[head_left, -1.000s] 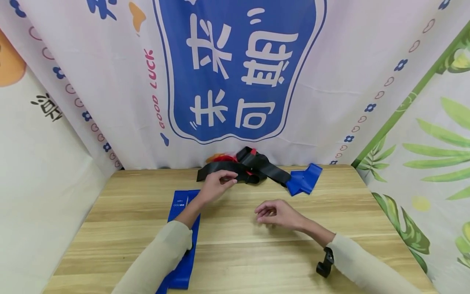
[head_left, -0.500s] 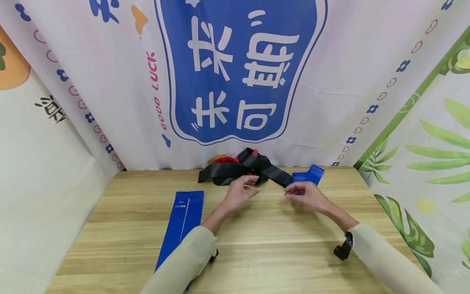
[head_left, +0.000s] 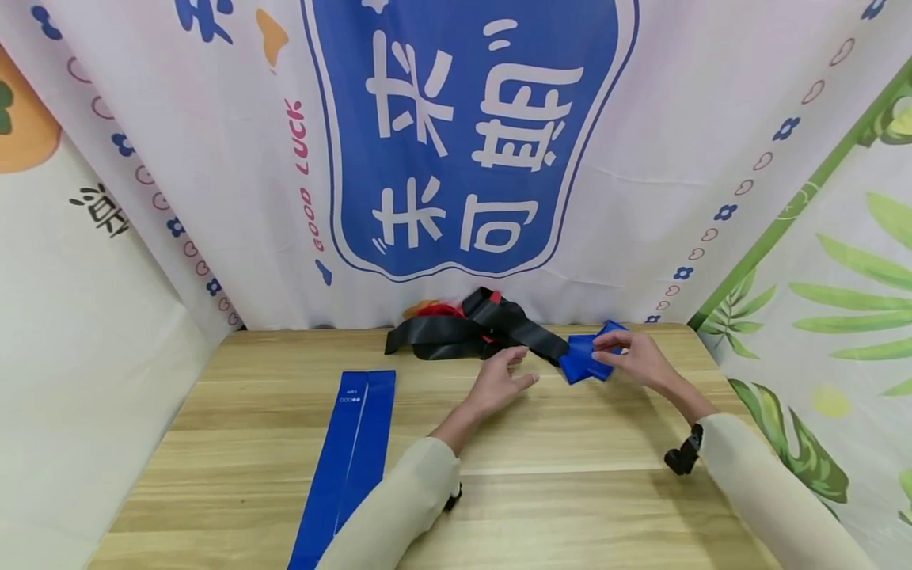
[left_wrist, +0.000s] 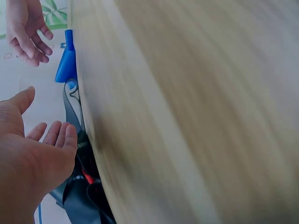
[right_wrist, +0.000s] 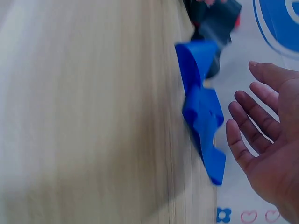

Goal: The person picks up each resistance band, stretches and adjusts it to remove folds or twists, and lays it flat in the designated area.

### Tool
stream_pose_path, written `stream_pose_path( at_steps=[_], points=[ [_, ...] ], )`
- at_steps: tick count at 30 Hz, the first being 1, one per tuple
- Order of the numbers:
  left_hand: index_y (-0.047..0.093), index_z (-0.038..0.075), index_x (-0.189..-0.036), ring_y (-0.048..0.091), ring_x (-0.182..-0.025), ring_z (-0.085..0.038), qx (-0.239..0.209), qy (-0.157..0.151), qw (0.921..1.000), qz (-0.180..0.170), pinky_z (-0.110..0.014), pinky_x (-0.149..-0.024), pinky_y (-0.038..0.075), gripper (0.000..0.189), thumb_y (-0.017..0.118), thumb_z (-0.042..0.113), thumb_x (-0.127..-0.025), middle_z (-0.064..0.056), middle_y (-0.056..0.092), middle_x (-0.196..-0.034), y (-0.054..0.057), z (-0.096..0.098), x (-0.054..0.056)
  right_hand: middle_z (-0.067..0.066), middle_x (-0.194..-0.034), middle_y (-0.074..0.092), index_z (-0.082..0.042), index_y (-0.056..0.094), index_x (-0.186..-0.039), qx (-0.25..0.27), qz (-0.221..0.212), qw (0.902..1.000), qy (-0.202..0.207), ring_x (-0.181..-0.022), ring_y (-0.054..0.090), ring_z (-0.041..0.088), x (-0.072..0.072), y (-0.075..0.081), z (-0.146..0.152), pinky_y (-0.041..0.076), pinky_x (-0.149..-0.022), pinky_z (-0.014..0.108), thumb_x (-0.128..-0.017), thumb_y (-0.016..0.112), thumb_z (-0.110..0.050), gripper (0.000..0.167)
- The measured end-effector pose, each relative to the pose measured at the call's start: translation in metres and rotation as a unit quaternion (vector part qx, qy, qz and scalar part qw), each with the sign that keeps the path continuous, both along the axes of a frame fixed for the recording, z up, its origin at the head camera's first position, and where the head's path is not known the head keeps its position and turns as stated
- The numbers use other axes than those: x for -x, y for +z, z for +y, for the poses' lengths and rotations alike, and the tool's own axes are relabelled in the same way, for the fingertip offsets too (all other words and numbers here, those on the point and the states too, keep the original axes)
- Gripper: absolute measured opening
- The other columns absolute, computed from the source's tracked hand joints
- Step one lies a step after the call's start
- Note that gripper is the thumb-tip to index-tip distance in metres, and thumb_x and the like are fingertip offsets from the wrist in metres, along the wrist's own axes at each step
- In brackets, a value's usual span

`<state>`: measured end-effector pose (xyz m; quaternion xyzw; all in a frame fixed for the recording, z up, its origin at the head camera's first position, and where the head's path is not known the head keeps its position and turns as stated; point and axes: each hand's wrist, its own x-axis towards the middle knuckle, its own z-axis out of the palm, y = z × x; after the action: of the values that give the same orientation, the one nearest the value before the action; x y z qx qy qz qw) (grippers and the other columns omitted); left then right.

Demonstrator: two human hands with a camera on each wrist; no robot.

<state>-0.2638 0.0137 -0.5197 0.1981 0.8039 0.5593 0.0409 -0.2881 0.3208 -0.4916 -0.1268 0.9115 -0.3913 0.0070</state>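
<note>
A crumpled blue flat band [head_left: 579, 364] lies at the table's back right. My right hand [head_left: 636, 360] is over it, partly covering it in the head view. In the right wrist view the right hand [right_wrist: 273, 135] has spread, relaxed fingers and a gap separates it from the blue band [right_wrist: 203, 109]. My left hand [head_left: 496, 385] hovers in front of a tangled black band [head_left: 442, 338], fingers loosely bent with nothing in them. The left wrist view also has that left hand [left_wrist: 39, 158] beside the black band [left_wrist: 81, 200].
A long blue strip [head_left: 345, 459] with white print lies flat on the wooden table [head_left: 228, 443] at left, its near end hidden by my left sleeve. Red and orange pieces [head_left: 436, 309] sit behind the black band. A printed curtain [head_left: 627, 158] hangs along the back edge.
Both hands have moved to the right. My right hand has gone from the table's middle to above the crumpled blue band; my left has left the long blue strip's side.
</note>
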Motion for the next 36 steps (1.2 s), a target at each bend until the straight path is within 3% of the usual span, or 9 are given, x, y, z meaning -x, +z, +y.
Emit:
stream_pose_path(
  at_steps=[5,8,11,20,29,36],
  points=[
    [0.053,-0.007,-0.149,0.056,-0.140,-0.037,-0.003,-0.002,0.9997,-0.025,-0.044,-0.116,0.047,0.060,0.077,0.011,-0.098,-0.024,0.057,-0.150,-0.005,0.014,0.001,0.019,-0.118,0.074,0.001,0.073,-0.126,-0.011,0.003,0.9992,-0.038,-0.113,0.067,0.037,0.009,-0.002,0.014,0.055,-0.092,0.040,-0.100,0.076,-0.024,0.036],
    [0.051,-0.005,-0.151,0.055,-0.141,-0.036,0.000,-0.009,0.9994,-0.034,-0.042,-0.116,0.046,0.060,0.076,0.011,-0.098,-0.022,0.056,-0.151,-0.006,0.023,0.001,0.025,-0.129,0.070,0.002,0.071,-0.129,-0.011,0.000,0.9984,-0.055,-0.122,0.063,0.044,0.014,-0.005,0.021,0.052,-0.100,0.054,-0.101,0.075,-0.024,0.038],
    [0.051,-0.005,-0.151,0.055,-0.141,-0.036,0.000,-0.017,0.9992,-0.035,-0.041,-0.116,0.046,0.060,0.075,0.010,-0.099,-0.022,0.056,-0.151,-0.008,0.032,0.002,0.027,-0.136,0.067,0.002,0.070,-0.131,-0.006,-0.008,0.9973,-0.073,-0.128,0.059,0.047,0.019,-0.007,0.026,0.047,-0.105,0.059,-0.101,0.075,-0.024,0.040],
    [0.052,-0.003,-0.151,0.057,-0.140,-0.035,-0.008,-0.014,0.9991,-0.039,-0.039,-0.115,0.047,0.057,0.074,0.009,-0.100,-0.021,0.058,-0.150,-0.009,0.050,0.002,0.031,-0.143,0.060,0.005,0.063,-0.138,0.004,-0.032,0.9946,-0.098,-0.137,0.051,0.051,0.030,-0.012,0.037,0.041,-0.114,0.065,-0.101,0.074,-0.023,0.048],
    [0.055,0.000,-0.150,0.059,-0.138,-0.031,0.014,-0.008,0.9988,-0.046,-0.036,-0.113,0.050,0.055,0.074,0.012,-0.100,-0.019,0.058,-0.149,-0.012,0.061,0.004,0.033,-0.150,0.052,0.006,0.057,-0.143,0.006,-0.055,0.9925,-0.109,-0.144,0.042,0.053,0.039,-0.020,0.043,0.035,-0.119,0.067,-0.102,0.073,-0.022,0.052],
    [0.060,0.002,-0.147,0.059,-0.136,-0.029,0.023,-0.011,0.9987,-0.044,-0.034,-0.111,0.051,0.048,0.072,0.014,-0.102,-0.016,0.058,-0.149,-0.011,0.063,0.004,0.033,-0.151,0.052,0.008,0.057,-0.144,0.012,-0.059,0.9924,-0.107,-0.145,0.042,0.054,0.045,-0.027,0.043,0.037,-0.118,0.064,-0.102,0.072,-0.017,0.051]
  ],
)
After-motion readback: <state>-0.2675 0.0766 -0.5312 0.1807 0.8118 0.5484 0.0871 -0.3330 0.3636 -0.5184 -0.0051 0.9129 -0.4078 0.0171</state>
